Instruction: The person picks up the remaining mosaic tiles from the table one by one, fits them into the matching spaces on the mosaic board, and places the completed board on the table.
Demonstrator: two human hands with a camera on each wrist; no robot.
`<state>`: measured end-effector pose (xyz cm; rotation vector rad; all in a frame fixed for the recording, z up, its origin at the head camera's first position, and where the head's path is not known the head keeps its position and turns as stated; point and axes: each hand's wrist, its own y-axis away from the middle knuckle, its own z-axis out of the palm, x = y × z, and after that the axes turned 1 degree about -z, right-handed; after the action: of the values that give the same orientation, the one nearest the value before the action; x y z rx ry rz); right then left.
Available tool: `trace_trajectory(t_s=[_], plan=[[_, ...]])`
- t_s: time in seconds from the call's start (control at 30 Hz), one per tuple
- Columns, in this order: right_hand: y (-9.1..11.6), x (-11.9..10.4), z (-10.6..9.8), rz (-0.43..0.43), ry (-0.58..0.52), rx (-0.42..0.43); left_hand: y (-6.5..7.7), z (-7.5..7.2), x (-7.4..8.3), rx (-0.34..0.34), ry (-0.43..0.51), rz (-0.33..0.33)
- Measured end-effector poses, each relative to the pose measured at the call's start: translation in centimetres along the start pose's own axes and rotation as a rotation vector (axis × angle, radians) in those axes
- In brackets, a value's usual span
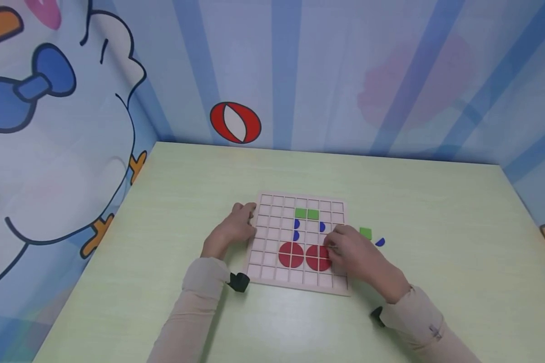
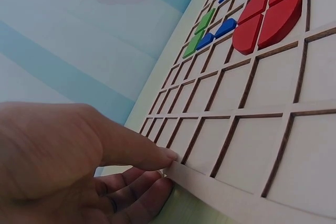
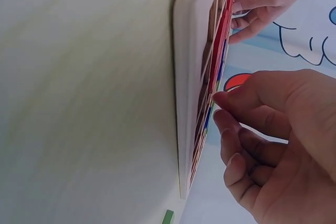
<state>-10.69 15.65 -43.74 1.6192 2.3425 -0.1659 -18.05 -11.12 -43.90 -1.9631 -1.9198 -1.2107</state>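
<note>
A pale wooden grid board lies on the table. My left hand holds its left edge, the thumb on the rim and the other fingers curled beside it. Over the board's right side is my right hand, its thumb and forefinger close together at the squares; I cannot tell whether a small piece sits between them. In the grid are two green squares, blue half-discs below them, and red quarter pieces that form two discs. The right hand partly covers the right disc.
To the right of the board, a loose green square and a blue half-disc lie on the pale green table. Printed wall panels rise along the table's back and sides.
</note>
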Motion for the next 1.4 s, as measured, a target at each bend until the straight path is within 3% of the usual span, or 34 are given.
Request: trace_trajectory(t_s=[0.67,0.97,1.4], plan=[[0.9,0.8,-0.1,-0.014,-0.023,0.013,-0.1,0.1,0.0,-0.004,0.001,-0.001],[1.3,2.0,-0.4,0.055,-0.057,0.010,-0.2,-0.1,-0.2,0.003,-0.016,0.022],[3.5,5.5,-1.6,0.201,-0.114,0.132,0.1,-0.1,0.1,-0.006,0.003,0.003]])
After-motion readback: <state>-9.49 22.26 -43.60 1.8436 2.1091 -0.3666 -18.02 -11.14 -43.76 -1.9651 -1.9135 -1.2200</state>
